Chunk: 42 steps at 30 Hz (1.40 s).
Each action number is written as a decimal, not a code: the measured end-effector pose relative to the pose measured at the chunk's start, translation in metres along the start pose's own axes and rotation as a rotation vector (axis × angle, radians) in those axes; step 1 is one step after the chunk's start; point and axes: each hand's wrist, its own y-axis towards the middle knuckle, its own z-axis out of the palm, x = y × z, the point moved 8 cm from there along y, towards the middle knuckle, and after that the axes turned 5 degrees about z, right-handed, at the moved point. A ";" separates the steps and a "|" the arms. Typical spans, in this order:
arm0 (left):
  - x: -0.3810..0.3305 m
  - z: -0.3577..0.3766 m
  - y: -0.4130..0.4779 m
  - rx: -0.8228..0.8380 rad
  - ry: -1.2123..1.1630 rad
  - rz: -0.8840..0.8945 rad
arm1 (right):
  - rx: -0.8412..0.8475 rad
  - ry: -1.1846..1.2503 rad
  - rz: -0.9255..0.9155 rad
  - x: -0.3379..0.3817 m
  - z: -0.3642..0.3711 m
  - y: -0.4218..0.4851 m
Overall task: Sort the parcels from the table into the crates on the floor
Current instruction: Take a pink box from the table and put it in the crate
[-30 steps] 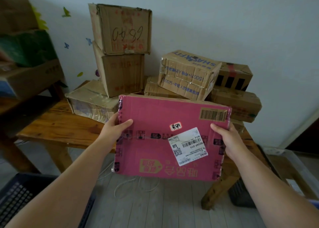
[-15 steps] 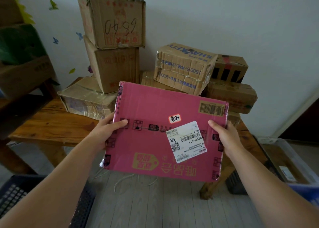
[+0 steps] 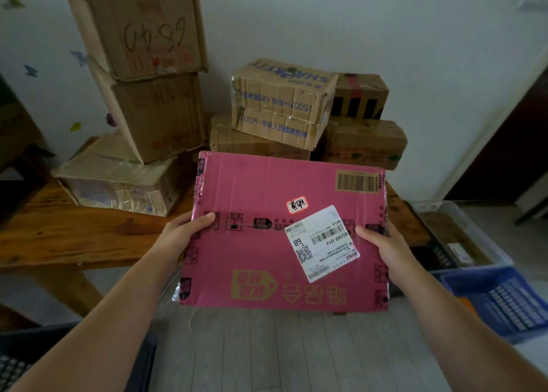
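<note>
By the left hand (image 3: 181,234) and the right hand (image 3: 385,243) the short edges of the pink parcel (image 3: 267,184) are gripped, thumbs on top. Its long axis is held left to right between them, before the wooden table (image 3: 74,237). The blue crate (image 3: 498,299) is found nearer the right hand.

Single view, head-worn, wide-angle. Faces forward and down over the counter (image 3: 74,237) toward the far wall (image 3: 415,35). Very near: pink parcel (image 3: 267,243) fills centre frame. Floor (image 3: 296,356) along the near edge. Blue crate (image 3: 489,302) clipped at right, dark crate (image 3: 14,365) at near left.
</note>
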 end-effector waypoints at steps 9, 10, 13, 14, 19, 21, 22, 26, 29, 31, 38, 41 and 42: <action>0.007 0.094 -0.011 0.050 0.063 0.005 | -0.090 0.063 -0.071 -0.009 -0.099 -0.019; 0.009 0.108 -0.013 0.056 0.075 0.010 | -0.108 0.062 -0.072 -0.011 -0.115 -0.020; 0.023 0.154 -0.019 0.113 0.132 0.003 | -0.156 0.086 -0.051 -0.019 -0.170 -0.025; 0.029 0.175 -0.022 0.143 0.155 -0.001 | -0.156 0.098 -0.045 -0.021 -0.193 -0.029; 0.064 0.294 -0.040 0.319 0.203 -0.029 | -0.172 0.127 -0.033 -0.037 -0.311 -0.044; 0.081 0.335 -0.047 0.396 0.260 -0.048 | -0.202 0.148 -0.036 -0.047 -0.353 -0.052; 0.090 0.354 -0.049 0.430 0.300 -0.053 | -0.221 0.152 -0.040 -0.051 -0.372 -0.057; 0.103 0.428 -0.049 0.451 0.336 -0.022 | -0.298 0.204 -0.014 -0.068 -0.437 -0.066; 0.109 0.484 -0.039 0.394 0.273 0.052 | -0.358 0.216 -0.007 -0.079 -0.474 -0.063; 0.111 0.513 -0.028 0.369 0.350 0.112 | -0.391 0.209 0.005 -0.087 -0.492 -0.060; 0.126 0.630 0.038 0.393 0.493 0.257 | -0.530 0.227 0.080 -0.091 -0.577 -0.008; 0.132 0.686 0.071 0.473 0.364 0.133 | -0.549 0.266 0.099 -0.077 -0.613 0.035; 0.137 0.706 0.083 0.520 0.306 0.036 | -0.545 0.274 0.112 -0.072 -0.625 0.051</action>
